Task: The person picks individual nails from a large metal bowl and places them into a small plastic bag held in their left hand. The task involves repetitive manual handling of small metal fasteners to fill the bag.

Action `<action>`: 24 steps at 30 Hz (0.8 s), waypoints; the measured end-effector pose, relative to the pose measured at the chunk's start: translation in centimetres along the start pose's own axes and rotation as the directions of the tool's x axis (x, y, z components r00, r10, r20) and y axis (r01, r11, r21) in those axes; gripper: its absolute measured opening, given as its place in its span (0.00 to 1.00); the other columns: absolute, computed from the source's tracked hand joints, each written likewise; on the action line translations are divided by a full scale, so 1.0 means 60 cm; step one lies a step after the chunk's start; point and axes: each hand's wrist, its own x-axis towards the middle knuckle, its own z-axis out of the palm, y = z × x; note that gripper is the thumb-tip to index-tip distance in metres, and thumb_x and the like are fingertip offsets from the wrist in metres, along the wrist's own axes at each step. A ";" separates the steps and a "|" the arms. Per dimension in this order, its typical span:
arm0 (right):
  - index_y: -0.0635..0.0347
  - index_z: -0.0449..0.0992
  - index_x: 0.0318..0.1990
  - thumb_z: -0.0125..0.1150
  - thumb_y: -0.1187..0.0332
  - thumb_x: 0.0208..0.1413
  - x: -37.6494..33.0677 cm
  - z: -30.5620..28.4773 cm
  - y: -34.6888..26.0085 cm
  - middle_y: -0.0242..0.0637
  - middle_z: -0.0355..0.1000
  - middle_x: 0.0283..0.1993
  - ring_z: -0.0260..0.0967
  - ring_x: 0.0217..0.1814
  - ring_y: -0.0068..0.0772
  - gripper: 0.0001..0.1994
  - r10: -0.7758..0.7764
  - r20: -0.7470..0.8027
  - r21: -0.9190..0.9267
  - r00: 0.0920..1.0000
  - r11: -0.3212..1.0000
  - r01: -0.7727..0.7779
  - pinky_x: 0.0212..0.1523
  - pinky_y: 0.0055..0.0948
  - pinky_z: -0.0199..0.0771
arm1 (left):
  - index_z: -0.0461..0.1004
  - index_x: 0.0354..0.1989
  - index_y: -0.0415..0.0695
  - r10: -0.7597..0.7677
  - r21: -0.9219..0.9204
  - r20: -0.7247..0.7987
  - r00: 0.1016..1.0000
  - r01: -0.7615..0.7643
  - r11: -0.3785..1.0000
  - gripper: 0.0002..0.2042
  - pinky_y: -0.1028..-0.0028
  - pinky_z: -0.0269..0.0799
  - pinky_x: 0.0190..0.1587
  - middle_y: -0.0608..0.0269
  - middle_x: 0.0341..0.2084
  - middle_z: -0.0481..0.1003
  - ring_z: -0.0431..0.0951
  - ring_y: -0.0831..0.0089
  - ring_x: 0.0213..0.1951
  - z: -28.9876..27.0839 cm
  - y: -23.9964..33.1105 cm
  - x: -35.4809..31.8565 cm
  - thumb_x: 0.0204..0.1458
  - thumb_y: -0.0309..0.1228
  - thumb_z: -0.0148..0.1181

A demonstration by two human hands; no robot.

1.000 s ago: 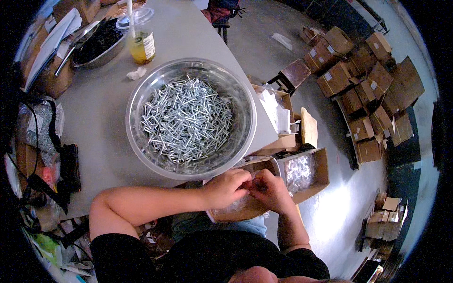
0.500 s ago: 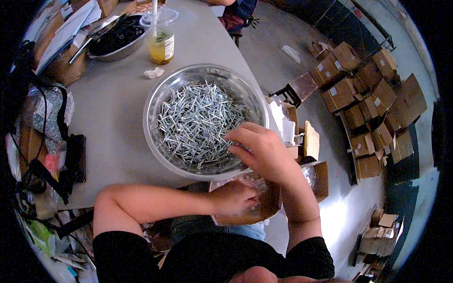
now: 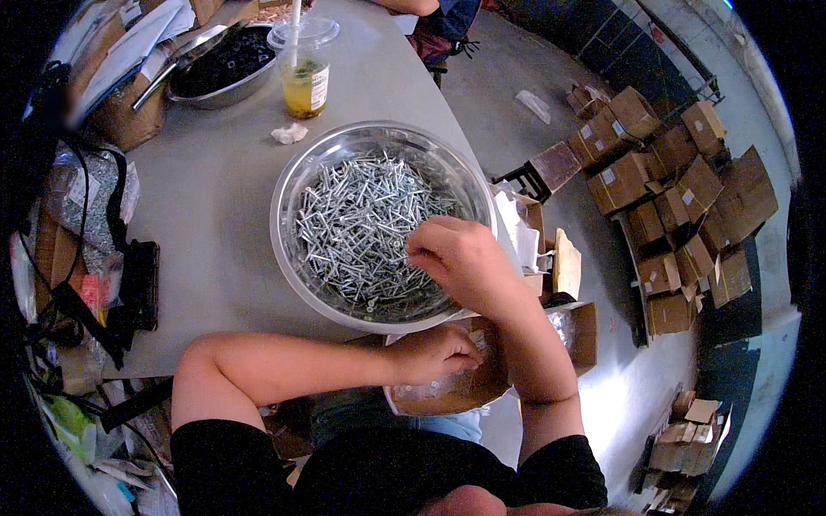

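A wide steel bowl (image 3: 289, 258) full of loose silvery screws (image 3: 366, 224) stands at the table's front edge. My right hand (image 3: 460, 262) is over the bowl's right side, its fingertips pinched together just above the screws; whatever they hold is hidden. Below the bowl's near rim, my left hand (image 3: 437, 354) hangs over an open cardboard box (image 3: 469, 397) with small clear pieces and plastic in it. The left thumb and fingers are drawn together, and anything between them is too small to make out.
On the grey table (image 3: 198, 232) stand a lidded drink cup (image 3: 305, 86), a crumpled tissue (image 3: 289, 133) and an oval basin of dark pieces (image 3: 225, 73). Bags and cables crowd the left edge. Stacked cartons (image 3: 667, 206) and a stool (image 3: 551, 168) are on the floor at right.
My right hand's fingers have drawn together above the screws. My left hand has risen slightly out of the box toward the bowl's rim. The view has shifted a little.
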 end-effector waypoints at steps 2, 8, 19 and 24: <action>0.61 0.74 0.30 0.65 0.76 0.44 -0.029 -0.019 -0.007 0.39 0.73 0.30 0.74 0.33 0.42 0.06 0.038 -0.150 0.077 0.988 0.997 -0.026 0.35 0.32 0.73 | 0.78 0.32 0.39 -0.065 -0.007 0.076 0.995 0.065 0.998 0.13 0.62 0.70 0.40 0.51 0.27 0.76 0.77 0.54 0.33 -0.008 0.013 0.003 0.54 0.38 0.58; 0.63 0.75 0.24 0.71 0.73 0.44 -0.171 -0.049 -0.019 0.34 0.74 0.26 0.73 0.33 0.30 0.08 0.205 0.028 0.696 0.978 0.698 -0.166 0.33 0.29 0.72 | 0.76 0.30 0.38 -0.187 -0.026 0.021 0.982 0.188 0.982 0.13 0.67 0.69 0.35 0.56 0.26 0.76 0.75 0.65 0.30 -0.011 0.022 -0.002 0.56 0.37 0.58; 0.65 0.77 0.29 0.67 0.83 0.41 -0.304 0.022 -0.007 0.37 0.75 0.36 0.72 0.38 0.30 0.07 0.551 -0.062 0.659 0.832 0.649 -0.381 0.46 0.29 0.69 | 0.77 0.38 0.36 -0.427 -0.600 -0.073 0.901 0.302 0.740 0.08 0.78 0.70 0.35 0.64 0.26 0.76 0.73 0.81 0.30 0.011 0.007 0.002 0.57 0.28 0.58; 0.66 0.76 0.29 0.66 0.83 0.43 -0.322 0.034 -0.002 0.35 0.74 0.33 0.72 0.36 0.27 0.06 0.534 0.068 0.665 0.843 0.605 -0.437 0.37 0.23 0.71 | 0.74 0.29 0.37 -0.405 -0.359 0.040 0.913 0.392 0.847 0.09 0.78 0.67 0.26 0.66 0.20 0.74 0.71 0.82 0.24 -0.029 0.064 0.008 0.57 0.30 0.58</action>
